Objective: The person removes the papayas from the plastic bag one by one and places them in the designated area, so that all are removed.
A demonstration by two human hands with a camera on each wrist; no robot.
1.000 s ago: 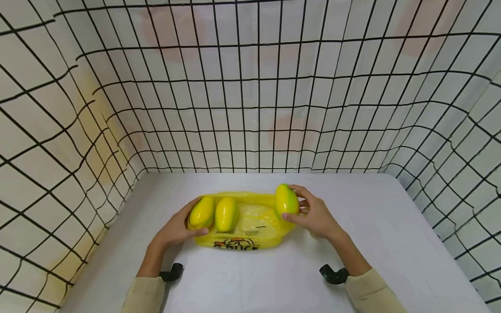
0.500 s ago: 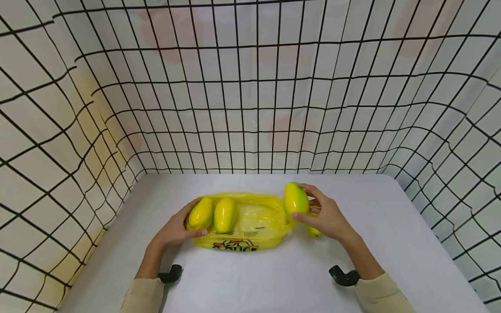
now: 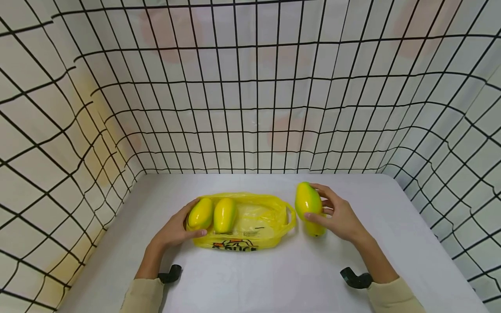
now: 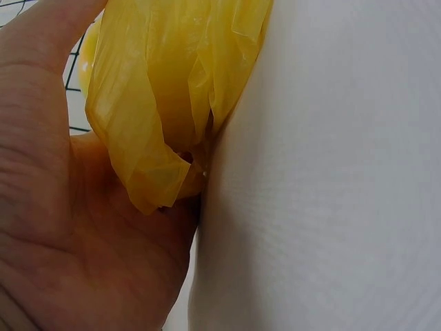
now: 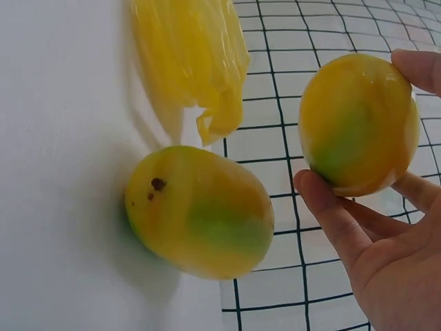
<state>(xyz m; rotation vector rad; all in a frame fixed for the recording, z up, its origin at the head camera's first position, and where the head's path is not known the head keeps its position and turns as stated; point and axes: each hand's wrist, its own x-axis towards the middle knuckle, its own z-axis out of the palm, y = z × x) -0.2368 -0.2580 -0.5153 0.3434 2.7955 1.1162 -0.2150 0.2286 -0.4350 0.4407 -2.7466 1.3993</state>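
Observation:
A yellow plastic bag (image 3: 258,217) lies open on the table, black print on its front side. Two yellow mangoes, a left one (image 3: 202,213) and a right one (image 3: 225,215), sit at its left end. My left hand (image 3: 176,227) grips that end, thumb in front and fingers behind; the left wrist view has the crumpled bag bottom (image 4: 162,103) against the palm. To the right of the bag, my right hand (image 3: 337,214) holds a yellow-green mango (image 3: 307,201) between thumb and fingers, raised off the table. Below it another mango (image 5: 203,212) lies on the table, partly hidden in the head view.
A white-covered table (image 3: 250,282) lies beneath everything. White walls with a black grid (image 3: 256,108) enclose its back and sides. The bag's handle loop (image 3: 290,217) sticks out toward the right-hand mangoes. Each wrist wears a black mount, one at the left (image 3: 171,274), one at the right (image 3: 356,278).
My right hand has moved right with its mango, from over the bag's right end to beyond it. The handle loop and the mango beneath have come into sight. My left hand stays put.

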